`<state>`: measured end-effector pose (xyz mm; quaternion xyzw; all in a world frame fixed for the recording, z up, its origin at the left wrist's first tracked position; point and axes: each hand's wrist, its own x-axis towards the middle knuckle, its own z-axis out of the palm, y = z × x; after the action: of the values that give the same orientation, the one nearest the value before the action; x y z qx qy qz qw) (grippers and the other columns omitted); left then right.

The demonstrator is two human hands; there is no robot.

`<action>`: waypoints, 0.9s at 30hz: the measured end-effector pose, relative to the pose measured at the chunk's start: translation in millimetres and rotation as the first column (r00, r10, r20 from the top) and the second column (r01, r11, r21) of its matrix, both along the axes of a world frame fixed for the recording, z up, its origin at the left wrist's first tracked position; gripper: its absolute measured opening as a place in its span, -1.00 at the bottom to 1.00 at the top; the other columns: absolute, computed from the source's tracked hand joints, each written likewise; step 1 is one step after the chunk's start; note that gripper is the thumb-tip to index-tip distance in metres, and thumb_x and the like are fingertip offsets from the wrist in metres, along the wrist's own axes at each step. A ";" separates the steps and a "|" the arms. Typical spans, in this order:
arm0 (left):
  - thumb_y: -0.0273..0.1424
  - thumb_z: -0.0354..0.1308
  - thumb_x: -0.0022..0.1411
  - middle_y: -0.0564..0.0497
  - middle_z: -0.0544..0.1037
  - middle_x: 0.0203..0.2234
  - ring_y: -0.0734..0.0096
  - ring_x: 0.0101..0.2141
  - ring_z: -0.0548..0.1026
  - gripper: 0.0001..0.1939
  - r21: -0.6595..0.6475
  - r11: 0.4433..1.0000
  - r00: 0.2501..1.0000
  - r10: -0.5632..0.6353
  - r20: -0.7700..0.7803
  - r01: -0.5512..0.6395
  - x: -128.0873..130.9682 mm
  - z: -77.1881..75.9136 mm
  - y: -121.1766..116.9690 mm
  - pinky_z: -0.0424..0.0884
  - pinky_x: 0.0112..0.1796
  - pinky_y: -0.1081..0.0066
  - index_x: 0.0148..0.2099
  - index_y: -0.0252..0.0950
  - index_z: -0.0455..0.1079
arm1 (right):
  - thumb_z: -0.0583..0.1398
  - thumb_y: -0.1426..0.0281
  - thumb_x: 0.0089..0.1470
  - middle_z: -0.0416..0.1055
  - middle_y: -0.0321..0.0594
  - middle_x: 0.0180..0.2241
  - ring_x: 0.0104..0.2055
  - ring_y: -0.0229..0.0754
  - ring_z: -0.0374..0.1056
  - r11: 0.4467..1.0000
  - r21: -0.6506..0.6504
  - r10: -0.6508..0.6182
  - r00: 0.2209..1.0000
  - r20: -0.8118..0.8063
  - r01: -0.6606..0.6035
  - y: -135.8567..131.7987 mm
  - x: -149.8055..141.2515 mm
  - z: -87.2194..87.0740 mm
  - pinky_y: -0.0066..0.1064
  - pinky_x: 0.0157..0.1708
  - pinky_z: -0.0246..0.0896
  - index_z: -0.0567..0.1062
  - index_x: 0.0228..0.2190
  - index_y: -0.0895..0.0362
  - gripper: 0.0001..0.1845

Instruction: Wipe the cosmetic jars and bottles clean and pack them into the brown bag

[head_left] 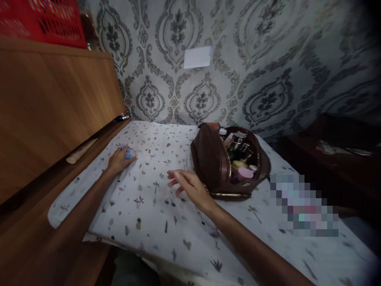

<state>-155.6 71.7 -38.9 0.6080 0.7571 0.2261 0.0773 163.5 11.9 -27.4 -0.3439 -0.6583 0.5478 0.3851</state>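
Forearms (pixel 80 210) come nearest. The left hand (pixel 118 160) grips a blue thing (pixel 129 152) at the cloth's (pixel 149 216) left; a light fingertip hold suits it. The right hand (pixel 192 189), open and loose, is just beside the bag (pixel 212 155), best kept off its zip (pixel 230 195).
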 end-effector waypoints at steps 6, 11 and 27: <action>-0.06 0.14 0.22 -0.13 0.55 -0.03 0.15 -0.09 0.55 -0.37 0.037 0.987 0.951 -0.163 0.262 0.158 41.7 7.9 -4.6 0.49 -0.10 0.28 0.24 -0.29 0.31 | 0.10 0.00 0.26 0.49 0.02 0.01 0.01 -0.07 0.51 0.813 -0.569 -0.117 0.921 -0.371 -0.126 6.0 -13.5 -31.4 -0.24 -0.11 0.46 0.45 -0.01 0.12 -0.49; -0.06 0.30 0.14 -0.13 0.58 0.01 0.12 -0.04 0.56 -0.34 0.176 0.806 0.536 -0.520 0.665 0.565 119.8 12.8 -25.1 0.48 0.00 0.22 0.21 -0.25 0.36 | 0.26 0.05 0.15 0.53 -0.12 -0.08 -0.05 -0.12 0.51 0.795 -0.577 -0.184 0.833 -0.522 -0.186 9.7 -8.5 -38.3 -0.21 0.00 0.43 0.43 -0.01 0.05 -0.52; -0.08 -0.01 0.41 -0.14 0.55 0.07 0.12 0.06 0.50 -0.48 0.364 0.698 0.555 -0.713 0.427 0.617 141.2 -26.7 -22.3 0.37 0.12 0.20 0.22 -0.27 0.41 | 0.54 0.30 -0.27 0.59 -0.35 -0.24 -0.25 -0.23 0.54 0.792 -0.595 -0.333 0.720 -0.609 -0.137 12.8 -2.1 -48.1 -0.32 -0.17 0.48 0.44 -0.17 0.02 -0.39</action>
<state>-14.4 49.4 -65.6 0.7637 0.3929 0.4052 0.3136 161.4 24.7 -75.5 -0.2561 -0.2378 0.7918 0.5009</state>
